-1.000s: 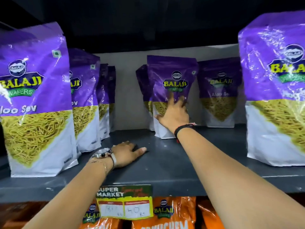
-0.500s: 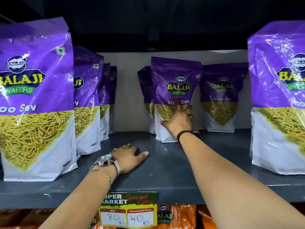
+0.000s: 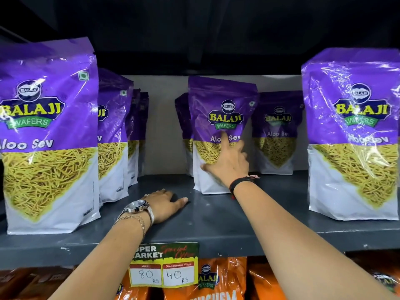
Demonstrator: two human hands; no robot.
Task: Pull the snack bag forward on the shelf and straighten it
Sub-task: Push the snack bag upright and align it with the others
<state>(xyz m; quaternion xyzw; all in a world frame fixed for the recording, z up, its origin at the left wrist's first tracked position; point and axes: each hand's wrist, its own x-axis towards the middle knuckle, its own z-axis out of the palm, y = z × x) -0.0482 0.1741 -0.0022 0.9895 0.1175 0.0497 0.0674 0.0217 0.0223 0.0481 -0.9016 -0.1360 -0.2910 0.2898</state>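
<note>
A purple and white Balaji Aloo Sev snack bag (image 3: 218, 98) stands upright toward the back middle of the grey shelf (image 3: 218, 226). My right hand (image 3: 229, 166) is on its lower front. The index finger points up over the label, the thumb lies across the face, and the other fingers curl round the bag's right edge. My left hand (image 3: 165, 204), with a watch on the wrist, rests palm down on the shelf in front of the bag and to its left, holding nothing.
More of the same bags stand behind the held one (image 3: 278, 131), in a row at the left (image 3: 45, 135) and at the front right (image 3: 355, 131). A price tag (image 3: 164, 265) hangs on the shelf edge. Orange snack bags (image 3: 207, 282) fill the shelf below.
My right hand has shifted on the bag's face, and the bag has slid slightly forward from the one behind it. The view has moved closer. My left hand stays flat on the shelf.
</note>
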